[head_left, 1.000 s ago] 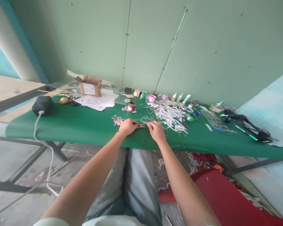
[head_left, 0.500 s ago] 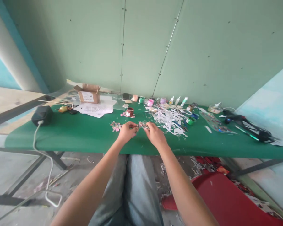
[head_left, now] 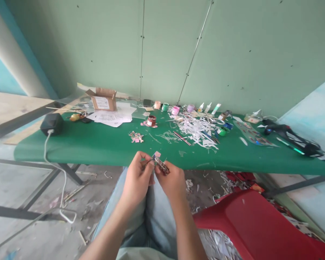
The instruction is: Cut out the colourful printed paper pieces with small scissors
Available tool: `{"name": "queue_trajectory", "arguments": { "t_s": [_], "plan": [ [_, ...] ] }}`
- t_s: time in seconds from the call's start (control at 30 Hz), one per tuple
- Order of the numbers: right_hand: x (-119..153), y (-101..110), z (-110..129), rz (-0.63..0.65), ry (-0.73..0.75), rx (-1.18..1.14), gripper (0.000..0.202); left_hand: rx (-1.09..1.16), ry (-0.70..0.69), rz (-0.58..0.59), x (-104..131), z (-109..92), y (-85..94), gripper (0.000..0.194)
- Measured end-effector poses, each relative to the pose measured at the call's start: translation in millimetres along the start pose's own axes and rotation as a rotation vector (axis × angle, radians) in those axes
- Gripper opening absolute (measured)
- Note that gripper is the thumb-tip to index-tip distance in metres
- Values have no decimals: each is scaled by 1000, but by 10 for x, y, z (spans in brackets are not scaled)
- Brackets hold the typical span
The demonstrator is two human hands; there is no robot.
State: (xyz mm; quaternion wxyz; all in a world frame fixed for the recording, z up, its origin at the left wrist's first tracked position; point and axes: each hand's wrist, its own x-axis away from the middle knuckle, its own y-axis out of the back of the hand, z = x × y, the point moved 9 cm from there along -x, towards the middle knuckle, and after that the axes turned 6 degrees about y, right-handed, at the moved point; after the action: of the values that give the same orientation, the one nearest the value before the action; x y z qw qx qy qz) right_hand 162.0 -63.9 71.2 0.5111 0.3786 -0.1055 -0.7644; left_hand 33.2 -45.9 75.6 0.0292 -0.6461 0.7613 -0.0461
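Observation:
Both hands meet in front of the green table's near edge, above the jeans. My left hand (head_left: pixel 138 176) pinches something dark and thin beside a small pink piece (head_left: pixel 157 154). My right hand (head_left: pixel 173 179) is closed on a small patterned, dark-and-light object (head_left: pixel 162 166), too small to name, whose upper end meets the left fingertips. Beyond the hands, a pile of small pink and multicoloured pieces (head_left: pixel 136 137) lies on the table, with a dark red paint jar (head_left: pixel 151 121) behind it.
On the green table (head_left: pixel 110 148) are a cardboard box (head_left: pixel 101 100) on papers, a black adapter (head_left: pixel 52 124) with a white cable, paint jars, white paper strips (head_left: pixel 196 128) and a black tool (head_left: pixel 294 139). A red chair (head_left: pixel 249 220) stands at lower right.
Both hands have come back from over the table towards the body, still together. The small pink piece now shows at the left fingertips, and a red stick by the paper strips is in view.

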Motion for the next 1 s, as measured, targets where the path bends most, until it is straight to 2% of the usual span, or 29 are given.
{"name": "queue_trajectory", "arguments": {
  "t_s": [0.17,0.37,0.73,1.0],
  "plan": [
    [35,35,81,26,-21,-81,35,-242,-15,-70,172,-130,98,16],
    [33,239,138,-83,-10,-32,30,-313,-9,-68,271,-222,90,14],
    [108,25,74,101,-49,-175,27,-318,-13,-83,292,-231,111,14],
    [107,20,5,90,-61,-90,32,-361,-27,-83,302,-235,79,12]
  ]
}}
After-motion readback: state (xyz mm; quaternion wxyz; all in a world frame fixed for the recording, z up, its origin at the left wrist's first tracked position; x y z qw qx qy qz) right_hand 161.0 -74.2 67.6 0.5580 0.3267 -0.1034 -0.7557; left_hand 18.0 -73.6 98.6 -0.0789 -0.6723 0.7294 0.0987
